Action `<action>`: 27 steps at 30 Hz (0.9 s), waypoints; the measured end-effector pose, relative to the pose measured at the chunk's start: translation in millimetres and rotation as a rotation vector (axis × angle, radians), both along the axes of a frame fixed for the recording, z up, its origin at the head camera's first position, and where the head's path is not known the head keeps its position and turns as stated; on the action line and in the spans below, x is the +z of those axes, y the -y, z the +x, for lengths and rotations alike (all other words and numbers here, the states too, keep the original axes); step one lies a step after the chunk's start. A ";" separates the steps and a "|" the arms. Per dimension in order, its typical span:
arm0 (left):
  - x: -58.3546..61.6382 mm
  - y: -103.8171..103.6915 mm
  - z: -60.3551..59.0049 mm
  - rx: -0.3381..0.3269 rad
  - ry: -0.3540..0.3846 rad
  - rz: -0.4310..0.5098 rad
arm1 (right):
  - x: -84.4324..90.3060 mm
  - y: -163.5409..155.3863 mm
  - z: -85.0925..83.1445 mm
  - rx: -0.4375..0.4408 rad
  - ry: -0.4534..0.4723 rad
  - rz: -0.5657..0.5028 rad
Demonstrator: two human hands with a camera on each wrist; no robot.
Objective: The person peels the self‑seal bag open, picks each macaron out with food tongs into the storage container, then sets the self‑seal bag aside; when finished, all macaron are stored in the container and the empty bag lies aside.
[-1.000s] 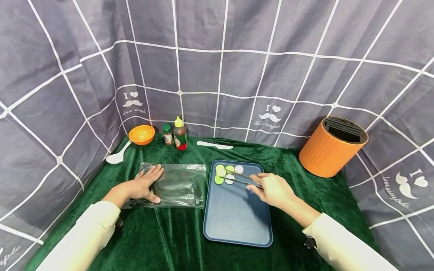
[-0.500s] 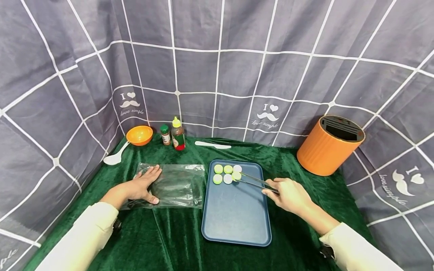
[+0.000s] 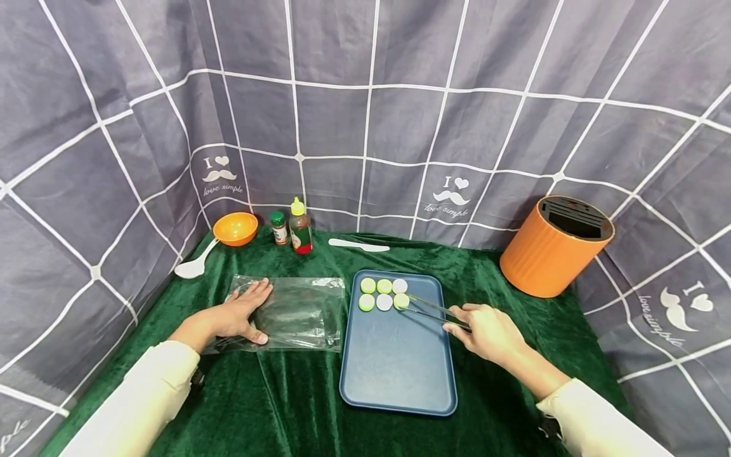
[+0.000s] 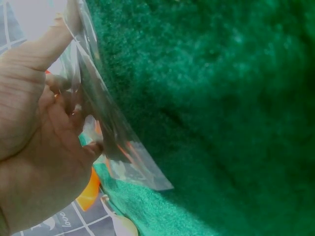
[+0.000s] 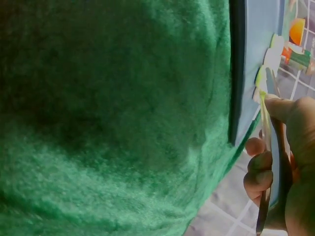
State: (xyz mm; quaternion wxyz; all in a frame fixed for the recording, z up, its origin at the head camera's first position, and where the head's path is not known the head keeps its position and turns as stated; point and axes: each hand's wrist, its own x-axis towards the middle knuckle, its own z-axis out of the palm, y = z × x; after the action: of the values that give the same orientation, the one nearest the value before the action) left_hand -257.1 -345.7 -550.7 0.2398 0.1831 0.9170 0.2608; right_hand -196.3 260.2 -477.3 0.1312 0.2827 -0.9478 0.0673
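My right hand (image 3: 488, 333) pinches a pair of thin metal tongs (image 3: 436, 315). Their tips lie at a pale green round piece (image 3: 401, 301) at the right of the front row on the blue tray (image 3: 400, 381). Several more round pieces sit in two rows at the tray's far end, green ones such as the back-left piece (image 3: 368, 285) and whitish ones such as the middle front piece (image 3: 384, 302). With fingers spread, my left hand (image 3: 237, 317) rests on a clear plastic bag (image 3: 302, 311) left of the tray. In the left wrist view, bag film (image 4: 123, 142) shows beside the palm.
Behind the bag stand an orange bowl (image 3: 235, 229), a green-capped spice jar (image 3: 278, 228) and a sauce bottle (image 3: 300, 228). A white spoon (image 3: 191, 268) and a white knife (image 3: 358, 245) lie on the green cloth (image 3: 285, 406). An orange knife block (image 3: 548, 254) stands at the right.
The tongs have carried a green piece rightward from the left group to the front row's right end, where it now sits in line. My left hand stays on the bag.
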 end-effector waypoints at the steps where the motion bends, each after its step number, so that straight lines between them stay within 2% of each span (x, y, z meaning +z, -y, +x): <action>1: -0.5 0.1 -0.2 0.000 -0.002 -0.002 | -1.7 -0.2 -0.2 -0.001 0.000 -0.005; 8: -8.2 2.8 -4.4 -0.006 0.005 0.004 | -9.0 -0.8 -0.8 0.002 -0.008 -0.026; 16: -12.7 5.3 -8.5 -0.011 0.015 -0.003 | -6.2 -5.9 1.8 -0.008 0.001 -0.070; 20: -12.6 5.0 -8.5 -0.009 0.017 -0.005 | -7.6 -14.4 6.2 -0.069 0.019 -0.118; 27: -9.0 4.0 -5.9 -0.004 0.016 -0.003 | -17.1 -34.3 11.9 -0.249 0.068 -0.193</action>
State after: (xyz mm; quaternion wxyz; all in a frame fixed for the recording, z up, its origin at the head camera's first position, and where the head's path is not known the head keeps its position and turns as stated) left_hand -263.0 -349.7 -559.7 0.2477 0.1825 0.9152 0.2603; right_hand -184.4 294.5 -494.4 0.1330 0.1467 -0.9685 0.1510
